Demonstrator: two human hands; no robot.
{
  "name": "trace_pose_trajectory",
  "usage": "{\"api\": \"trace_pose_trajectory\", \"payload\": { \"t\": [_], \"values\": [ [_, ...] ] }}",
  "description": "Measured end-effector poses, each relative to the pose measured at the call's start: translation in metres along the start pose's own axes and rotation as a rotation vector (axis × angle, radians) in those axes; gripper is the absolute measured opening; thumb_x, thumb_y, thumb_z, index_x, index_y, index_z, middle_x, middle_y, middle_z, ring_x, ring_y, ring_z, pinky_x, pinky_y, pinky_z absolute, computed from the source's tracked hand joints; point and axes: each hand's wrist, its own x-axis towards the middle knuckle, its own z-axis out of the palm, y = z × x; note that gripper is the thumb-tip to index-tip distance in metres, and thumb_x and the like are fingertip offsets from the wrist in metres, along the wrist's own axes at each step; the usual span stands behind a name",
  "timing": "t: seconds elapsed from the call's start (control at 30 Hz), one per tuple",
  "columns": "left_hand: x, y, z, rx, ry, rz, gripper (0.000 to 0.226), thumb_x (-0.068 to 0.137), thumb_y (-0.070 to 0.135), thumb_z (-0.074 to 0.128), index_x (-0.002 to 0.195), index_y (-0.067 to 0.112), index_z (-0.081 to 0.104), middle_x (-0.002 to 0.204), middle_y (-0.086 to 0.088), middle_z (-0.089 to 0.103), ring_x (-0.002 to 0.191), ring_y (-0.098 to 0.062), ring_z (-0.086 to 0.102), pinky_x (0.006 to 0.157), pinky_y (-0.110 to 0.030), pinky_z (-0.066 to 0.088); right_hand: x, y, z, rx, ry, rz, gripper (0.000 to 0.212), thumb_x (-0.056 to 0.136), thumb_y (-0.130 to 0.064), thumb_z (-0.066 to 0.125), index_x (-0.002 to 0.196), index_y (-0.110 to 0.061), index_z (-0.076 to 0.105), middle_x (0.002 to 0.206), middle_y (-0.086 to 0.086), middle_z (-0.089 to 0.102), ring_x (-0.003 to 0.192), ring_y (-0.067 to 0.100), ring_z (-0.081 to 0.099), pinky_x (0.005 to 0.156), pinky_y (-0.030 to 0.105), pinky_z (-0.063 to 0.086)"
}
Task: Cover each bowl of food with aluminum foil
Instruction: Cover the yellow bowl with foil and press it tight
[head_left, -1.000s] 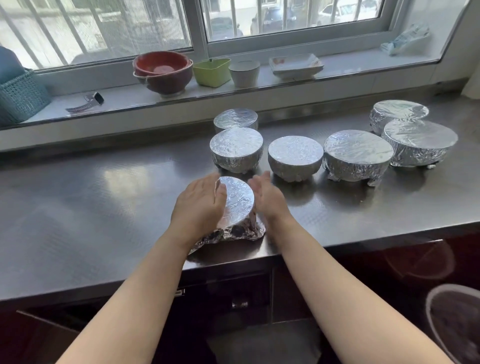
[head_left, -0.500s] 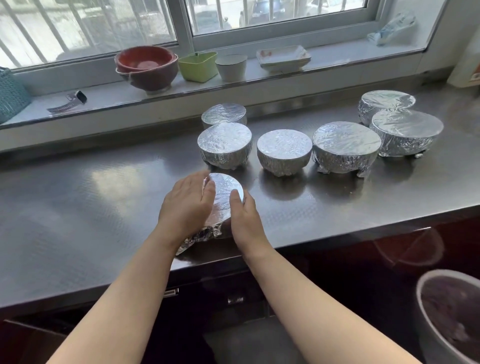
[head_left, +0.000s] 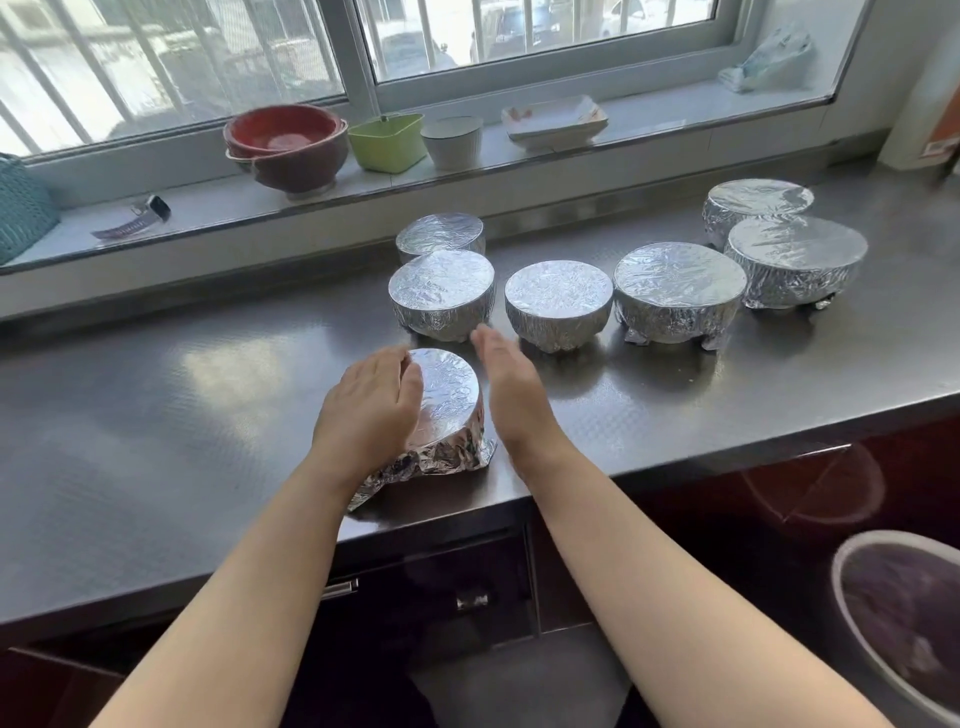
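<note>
A foil-covered bowl (head_left: 448, 410) stands near the front edge of the steel counter (head_left: 156, 405), its foil skirt crumpled loose at the base. My left hand (head_left: 371, 410) lies curved over the bowl's left side and presses the foil there. My right hand (head_left: 506, 384) is held flat and straight just right of the bowl, a small gap from it. Behind stand several more foil-covered bowls: two at the centre (head_left: 441, 291) (head_left: 558, 301), one farther back (head_left: 441, 234), a larger one (head_left: 678, 291), and two at the right (head_left: 797, 260) (head_left: 758, 200).
On the window sill (head_left: 649, 117) sit a red bowl (head_left: 285, 143), a green container (head_left: 387, 140), a white cup (head_left: 452, 140) and a shallow dish (head_left: 556, 119). A teal basket (head_left: 21, 208) is at far left. A bin (head_left: 898, 618) stands on the floor at lower right.
My right hand has come off the bowl's right side and moved a little right and forward, fingers straightened. My left hand stays on the foil.
</note>
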Motion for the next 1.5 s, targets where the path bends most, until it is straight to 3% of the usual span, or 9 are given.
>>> {"api": "trace_pose_trajectory", "payload": {
  "t": [0.13, 0.2, 0.53, 0.67, 0.97, 1.1, 1.2, 1.4, 1.5],
  "values": [
    [-0.001, 0.001, 0.001, 0.010, 0.001, -0.004, 0.049, 0.102, 0.039, 0.024, 0.145, 0.018, 0.037, 0.150, -0.002, 0.040, 0.138, -0.021, 0.032, 0.112, -0.040, 0.026, 0.001, -0.002, 0.011, 0.046, -0.080, 0.086, 0.032, 0.107, -0.032, 0.034, 0.107, -0.020, 0.064, 0.089, -0.018, 0.068, 0.080, -0.010, 0.061, 0.077, 0.011, 0.045],
    [0.000, 0.000, 0.002, 0.010, 0.009, -0.002, 0.049, 0.102, 0.039, 0.025, 0.144, 0.018, 0.038, 0.149, -0.003, 0.041, 0.137, -0.022, 0.033, 0.111, -0.040, 0.027, 0.004, 0.000, 0.010, 0.129, -0.063, 0.162, 0.039, 0.105, -0.037, 0.036, 0.091, -0.020, 0.068, 0.084, -0.005, 0.072, 0.084, 0.014, 0.066, 0.086, 0.034, 0.047],
    [0.000, -0.002, 0.001, 0.014, 0.005, 0.012, 0.046, 0.102, 0.038, 0.025, 0.140, 0.018, 0.040, 0.144, -0.003, 0.044, 0.134, -0.021, 0.036, 0.108, -0.037, 0.027, 0.016, 0.009, -0.001, 0.168, -0.156, 0.377, 0.094, 0.092, -0.073, 0.018, 0.132, 0.004, 0.054, 0.143, 0.034, 0.042, 0.132, 0.049, 0.040, 0.110, 0.056, 0.035],
    [0.000, -0.002, 0.000, 0.028, -0.006, 0.021, 0.046, 0.102, 0.038, 0.024, 0.140, 0.018, 0.039, 0.144, -0.003, 0.044, 0.133, -0.021, 0.036, 0.107, -0.037, 0.028, 0.025, -0.013, -0.014, 0.135, -0.037, 0.224, 0.072, 0.103, -0.055, 0.016, 0.148, -0.001, 0.034, 0.152, 0.013, 0.042, 0.142, 0.022, 0.037, 0.120, 0.037, 0.025],
    [0.001, -0.002, 0.001, 0.026, 0.020, 0.024, 0.046, 0.102, 0.037, 0.026, 0.142, 0.017, 0.039, 0.145, -0.003, 0.045, 0.133, -0.022, 0.036, 0.107, -0.037, 0.028, 0.017, -0.007, 0.011, 0.024, -0.068, 0.107, 0.042, 0.108, -0.030, 0.026, 0.131, -0.008, 0.053, 0.134, 0.009, 0.059, 0.127, 0.017, 0.051, 0.110, 0.027, 0.035],
    [0.001, -0.002, 0.001, 0.036, 0.014, 0.033, 0.047, 0.102, 0.039, 0.028, 0.142, 0.018, 0.039, 0.146, -0.002, 0.044, 0.134, -0.021, 0.035, 0.108, -0.037, 0.027, 0.022, -0.005, 0.009, 0.123, -0.081, 0.189, 0.042, 0.107, -0.038, 0.025, 0.124, -0.015, 0.056, 0.121, 0.002, 0.062, 0.101, 0.017, 0.057, 0.079, 0.028, 0.045],
    [0.000, -0.001, 0.000, 0.038, 0.010, 0.033, 0.047, 0.102, 0.039, 0.028, 0.143, 0.018, 0.039, 0.147, -0.002, 0.043, 0.135, -0.021, 0.034, 0.108, -0.037, 0.027, 0.024, 0.004, 0.009, 0.147, -0.051, 0.267, 0.042, 0.101, -0.050, 0.030, 0.116, -0.024, 0.060, 0.115, 0.010, 0.064, 0.082, 0.028, 0.048, 0.058, 0.034, 0.030],
    [0.001, -0.003, 0.002, 0.039, 0.005, 0.026, 0.048, 0.102, 0.039, 0.025, 0.143, 0.018, 0.039, 0.149, -0.001, 0.040, 0.137, -0.022, 0.032, 0.111, -0.038, 0.026, 0.024, 0.013, 0.008, 0.187, 0.002, 0.393, 0.072, 0.103, -0.054, 0.019, 0.126, 0.001, 0.059, 0.138, 0.030, 0.050, 0.129, 0.046, 0.047, 0.112, 0.055, 0.034],
    [0.001, -0.003, 0.002, 0.013, 0.006, 0.009, 0.048, 0.102, 0.038, 0.024, 0.143, 0.019, 0.039, 0.150, -0.001, 0.039, 0.138, -0.021, 0.031, 0.113, -0.039, 0.025, 0.025, 0.007, 0.005, 0.063, -0.011, 0.385, 0.081, 0.102, -0.057, 0.015, 0.125, 0.010, 0.056, 0.099, 0.025, 0.066, 0.087, 0.037, 0.065, 0.075, 0.039, 0.055]
  ]
}}
